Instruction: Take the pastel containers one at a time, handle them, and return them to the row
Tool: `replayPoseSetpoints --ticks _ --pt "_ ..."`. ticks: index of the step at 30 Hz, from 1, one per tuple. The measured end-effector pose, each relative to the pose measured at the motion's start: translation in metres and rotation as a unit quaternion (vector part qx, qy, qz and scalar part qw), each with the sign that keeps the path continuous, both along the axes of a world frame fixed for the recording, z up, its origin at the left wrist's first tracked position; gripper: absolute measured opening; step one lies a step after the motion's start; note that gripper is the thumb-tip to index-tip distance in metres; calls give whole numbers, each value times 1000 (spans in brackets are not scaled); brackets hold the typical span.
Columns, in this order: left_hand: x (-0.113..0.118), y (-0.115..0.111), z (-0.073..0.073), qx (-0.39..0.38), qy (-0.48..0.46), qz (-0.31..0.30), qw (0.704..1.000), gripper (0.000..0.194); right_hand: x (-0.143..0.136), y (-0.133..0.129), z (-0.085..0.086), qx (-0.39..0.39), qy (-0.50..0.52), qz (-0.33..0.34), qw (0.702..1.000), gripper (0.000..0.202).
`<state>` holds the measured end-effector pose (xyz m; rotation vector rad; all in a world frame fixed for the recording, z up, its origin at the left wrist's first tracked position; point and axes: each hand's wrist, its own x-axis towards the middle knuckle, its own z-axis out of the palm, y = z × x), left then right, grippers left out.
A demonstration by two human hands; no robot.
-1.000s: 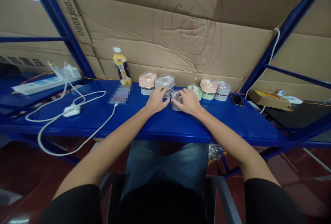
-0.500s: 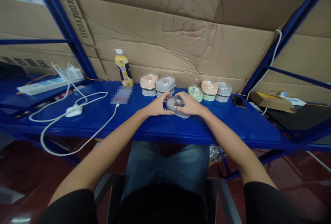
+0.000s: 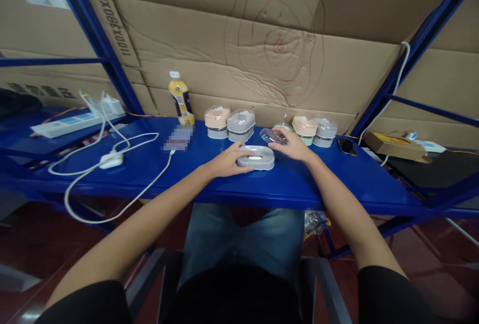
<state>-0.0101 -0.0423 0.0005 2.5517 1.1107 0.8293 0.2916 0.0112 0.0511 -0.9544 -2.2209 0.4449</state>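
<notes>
On the blue table, close to its front edge, sits a grey oval container point(image 3: 265, 159) with its top uncovered and a small white piece in the centre. My left hand point(image 3: 229, 160) grips its left end between thumb and fingers. A clear plastic lid point(image 3: 268, 136) is held tilted by my right hand point(image 3: 294, 145), just above and behind the container. Behind that hand a green container point(image 3: 283, 127) is mostly hidden.
Along the back stand a peach-and-grey stack point(image 3: 217, 120), a grey stack point(image 3: 241, 123), a peach-and-green stack point(image 3: 304, 126) and another grey stack point(image 3: 325, 131). To the left are a yellow bottle point(image 3: 181, 99), a blurred-out phone-like item point(image 3: 178, 139) and white cables point(image 3: 112, 159). A dark phone point(image 3: 347, 146) lies right.
Both hands were around the covered grey container. The clear lid has come off in my right hand, which moved up and right, while my left hand stays on the container.
</notes>
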Motion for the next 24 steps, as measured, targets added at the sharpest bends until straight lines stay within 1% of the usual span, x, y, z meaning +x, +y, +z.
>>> replayPoseSetpoints --ticks 1,2,5,7,10,14,17,19,21,22,24 --pt "1 -3 1 -3 10 1 1000 62 4 1 0 -3 1 -14 1000 71" --pt "1 -4 1 -4 14 1 1000 59 7 2 -1 -5 2 -25 1000 72" --pt "1 -1 3 1 5 -2 1000 59 11 4 -3 -9 -5 -33 999 71" --pt "-5 3 4 7 -7 5 1000 62 12 6 -3 -14 -18 -36 999 71" --pt "-21 8 5 11 -31 46 998 70 17 9 -1 -29 -44 -42 998 72" --pt "-48 9 5 -1 -24 108 994 79 20 10 1 -62 -93 -22 994 73" --pt "-58 8 5 -11 -19 127 992 84 20 9 1 -85 -118 -15 989 75" --pt "-56 6 6 -4 -31 119 992 81 18 8 1 -74 -101 -19 992 75" --pt "-48 6 7 10 -55 101 993 80 16 7 2 -38 -55 -23 997 76" --pt "-42 6 7 14 -67 93 993 83 14 5 2 -16 -32 -18 999 77" --pt "-28 6 6 11 -84 78 993 95 7 2 3 21 -3 14 1000 78"
